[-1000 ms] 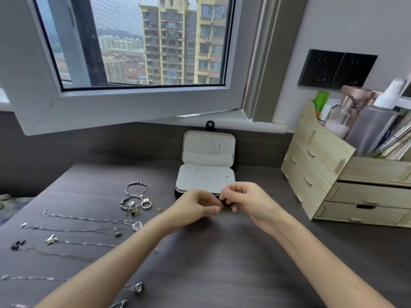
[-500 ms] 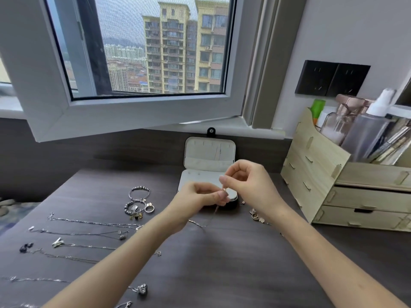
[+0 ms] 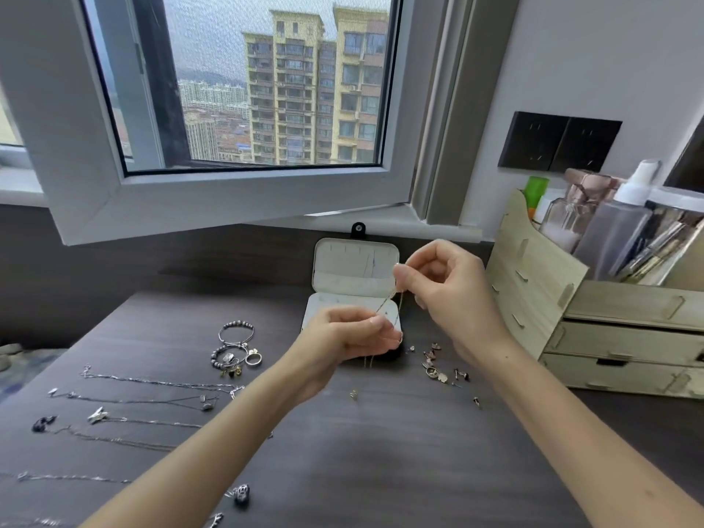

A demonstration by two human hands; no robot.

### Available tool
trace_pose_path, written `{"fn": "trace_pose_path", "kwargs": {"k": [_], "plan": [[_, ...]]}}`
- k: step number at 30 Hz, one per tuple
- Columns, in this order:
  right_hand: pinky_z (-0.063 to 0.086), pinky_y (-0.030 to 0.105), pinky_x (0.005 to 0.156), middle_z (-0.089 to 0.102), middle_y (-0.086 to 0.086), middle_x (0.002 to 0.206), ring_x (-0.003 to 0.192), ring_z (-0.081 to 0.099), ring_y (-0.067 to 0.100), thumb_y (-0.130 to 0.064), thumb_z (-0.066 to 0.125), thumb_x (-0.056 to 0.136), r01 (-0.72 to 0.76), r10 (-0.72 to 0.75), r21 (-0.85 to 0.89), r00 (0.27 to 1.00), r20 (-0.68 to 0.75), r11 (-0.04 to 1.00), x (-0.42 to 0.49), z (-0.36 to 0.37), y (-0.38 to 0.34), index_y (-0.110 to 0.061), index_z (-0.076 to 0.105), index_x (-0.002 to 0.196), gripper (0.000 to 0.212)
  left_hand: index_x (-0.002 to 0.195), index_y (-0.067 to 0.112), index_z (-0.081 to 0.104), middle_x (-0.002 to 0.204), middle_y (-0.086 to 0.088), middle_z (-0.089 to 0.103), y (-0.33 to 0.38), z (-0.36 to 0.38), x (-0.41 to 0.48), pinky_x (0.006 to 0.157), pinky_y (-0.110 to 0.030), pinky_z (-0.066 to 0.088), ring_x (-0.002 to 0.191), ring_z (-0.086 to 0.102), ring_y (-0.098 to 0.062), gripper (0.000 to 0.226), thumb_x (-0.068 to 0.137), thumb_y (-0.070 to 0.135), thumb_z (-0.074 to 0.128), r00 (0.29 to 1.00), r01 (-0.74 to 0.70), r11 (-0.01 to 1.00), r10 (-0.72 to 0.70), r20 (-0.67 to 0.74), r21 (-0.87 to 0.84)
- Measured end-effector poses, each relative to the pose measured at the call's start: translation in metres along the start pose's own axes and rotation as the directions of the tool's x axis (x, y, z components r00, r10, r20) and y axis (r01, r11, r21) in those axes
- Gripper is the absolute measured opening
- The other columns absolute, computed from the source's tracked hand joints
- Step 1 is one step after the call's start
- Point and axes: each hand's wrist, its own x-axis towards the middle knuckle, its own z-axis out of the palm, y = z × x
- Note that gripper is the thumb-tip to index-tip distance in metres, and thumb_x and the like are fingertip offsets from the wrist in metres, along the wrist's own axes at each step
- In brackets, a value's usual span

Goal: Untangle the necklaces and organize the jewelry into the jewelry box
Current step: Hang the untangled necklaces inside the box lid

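Necklaces (image 3: 152,383) lie in separate, roughly parallel lines on the left part of the dark table (image 3: 381,470). They look untangled and ready for storage. Just right of them sits a cluster of bracelets and rings (image 3: 236,350).

At centre, the left hand (image 3: 343,337) is in front of the base of the open jewelry box (image 3: 354,268). Its fingers are curled, with thumb and forefinger pinching a fine chain (image 3: 386,308). The chain runs up and to the right to the right hand (image 3: 453,295), which is raised before the upright lid. This hand pinches the chain between thumb and forefinger, with its other fingers loosely curled. A thin strand hangs below the left hand; its end is too fine to make out.

The step in hand appears to be drawing this chain straight.

1. Grip lightly with the fingertips only.
2. Part the hands slowly. If the strand resists, stop, because pulling is likely to tighten any knot.
3. Hold the hanging tail away from the small earrings (image 3: 438,369) scattered right of the box, which could snag it.

A wooden organiser (image 3: 571,325) stands at far right and plays no part.
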Motion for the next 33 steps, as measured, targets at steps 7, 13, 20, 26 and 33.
{"fn": "trace_pose_path", "kwargs": {"k": [7,13,20,26,33], "plan": [[0.038,0.022,0.048,0.063,-0.001,0.056,0.058,0.051,0.017,-0.003,0.065,0.085,0.007,0.023,0.233,0.992,-0.124,0.972,0.002,-0.021,-0.018,-0.011,0.053,0.074,0.019,0.077,0.003,0.059,0.087,-0.015,0.069,-0.021,-0.013,0.01,0.092,-0.038,0.051,0.085,0.066,-0.024,0.02,0.094,0.003,0.048,0.944,0.112,0.994,-0.106,-0.312,0.001],[0.036,0.021,0.044,0.062,0.001,0.054,0.047,0.045,0.014,0.002,0.064,0.084,-0.166,0.185,0.128,0.969,-0.16,0.978,-0.014,-0.041,0.006,-0.011,0.051,0.07,0.022,0.068,0.007,0.048,0.087,-0.016,0.066,-0.004,-0.038,0.022,0.067,-0.049,0.056,0.078,0.067,-0.03,0.036,0.1,0.023,0.042,0.907,-0.043,0.723,-0.262,-0.331,-0.689],[0.04,0.022,0.043,0.065,0.002,0.06,0.05,0.054,0.005,0.0,0.061,0.084,-0.443,0.445,-0.115,0.895,-0.004,0.889,-0.051,-0.026,0.075,-0.013,0.061,0.086,0.012,0.072,0.01,0.053,0.055,-0.002,0.043,0.029,-0.029,0.027,0.049,-0.023,0.051,0.047,0.045,-0.013,0.029,0.097,0.024,0.05,0.921,-0.029,0.995,0.062,-0.385,0.091],[0.047,0.022,0.067,0.065,-0.009,0.065,0.063,0.058,0.002,-0.016,0.057,0.086,-0.296,0.465,-0.546,0.863,0.199,0.784,-0.06,-0.012,0.09,-0.028,0.062,0.078,0.015,0.074,0.009,0.069,0.057,0.002,0.049,0.056,-0.002,0.031,0.054,-0.025,0.043,0.048,0.046,-0.01,0.025,0.087,0.03,0.064,0.971,-0.01,0.61,0.194,-0.138,0.792],[0.045,0.014,0.079,0.064,-0.004,0.104,0.097,0.06,0.005,-0.015,0.067,0.083,-0.297,0.358,-0.264,0.907,0.221,0.918,-0.033,-0.005,0.057,-0.024,0.061,0.109,0.028,0.077,0.014,0.065,0.056,0.006,0.043,0.073,0.022,0.031,0.056,-0.03,0.033,0.054,0.038,-0.017,0.006,0.078,0.016,0.07,0.999,-0.038,0.492,0.022,0.032,0.87]]}}
